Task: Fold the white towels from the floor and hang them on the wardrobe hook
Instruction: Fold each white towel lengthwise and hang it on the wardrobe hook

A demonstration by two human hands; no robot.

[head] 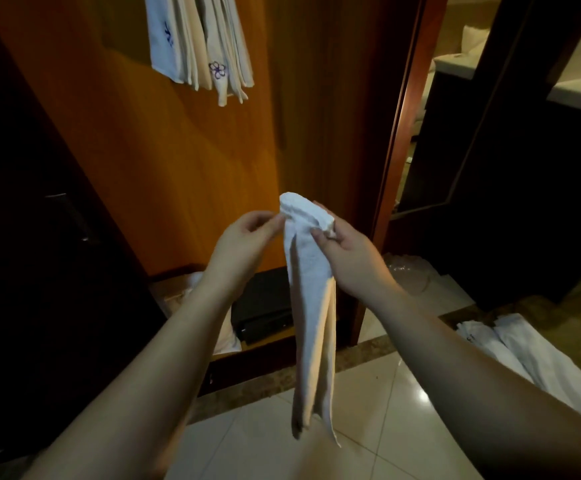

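Wooden wardrobe door (pixel 164 161) ahead carries hung towels (pixel 201 46) near its top; more towels (pixel 524 351) lie on the tiled floor. Folded towel (pixel 311 306) hangs lengthwise from both hands. Left hand (pixel 244 237) and right hand (pixel 346 252), raised side by side, pinch its top fold. Folding appears complete; next, lift to the hook, which is unseen.

Single head-worn wide-angle view, no second camera. It looks forward and down from the person's head, close over both forearms. It faces the wardrobe door (pixel 178 161) square-on, with the tiled floor (pixel 403 410) along the bottom edge. Frame edges bend with the lens.
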